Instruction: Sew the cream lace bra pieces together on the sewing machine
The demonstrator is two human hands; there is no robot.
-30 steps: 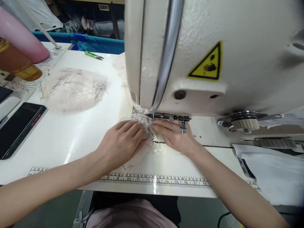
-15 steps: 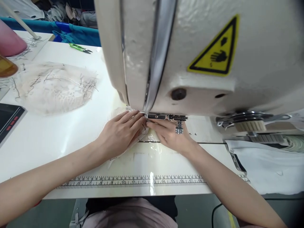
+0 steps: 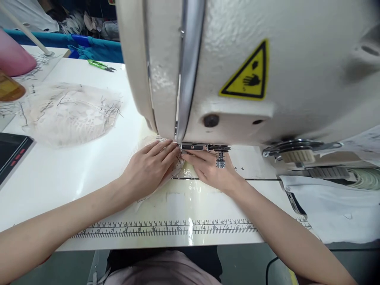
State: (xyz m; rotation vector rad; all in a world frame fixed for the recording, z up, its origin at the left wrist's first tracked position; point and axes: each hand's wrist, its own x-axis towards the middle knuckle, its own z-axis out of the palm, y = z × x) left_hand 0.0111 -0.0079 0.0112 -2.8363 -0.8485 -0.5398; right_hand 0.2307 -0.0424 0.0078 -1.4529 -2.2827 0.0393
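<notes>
1. Across the lower and left part of the view spreads a white table [image 3: 74,166], with a printed ruler [image 3: 160,228] along its near edge.
2. Over the table's middle and right looms a pale sewing machine [image 3: 285,91], its lower end close above the fingertips of both hands.
3. At the right edge of the table lies a folded white cloth [image 3: 341,213] (a dark device peeks out from beneath it).
4. On the left of the table rests a sheer, pale piece of fabric [image 3: 73,114] with dark loose threads, well apart from the hands.
5. Under the machine's lower end sits the lace piece [image 3: 179,166], partly covered by the left hand and showing between the two hands.
6. On that lace lies the left hand [image 3: 151,170], palm down, fingers stretched and side by side; whether its thumb pinches the lace, I cannot tell.
7. Opposite it, the right hand [image 3: 213,170] has its fingers close together and its fingertips at the lace's right edge; part is hidden behind a metal fitting, so its grip cannot be told.
8. Near the table's far edge lie green-handled snips [image 3: 101,65].
9. Before the right hand hangs a small knurled screw [image 3: 220,160].
</notes>
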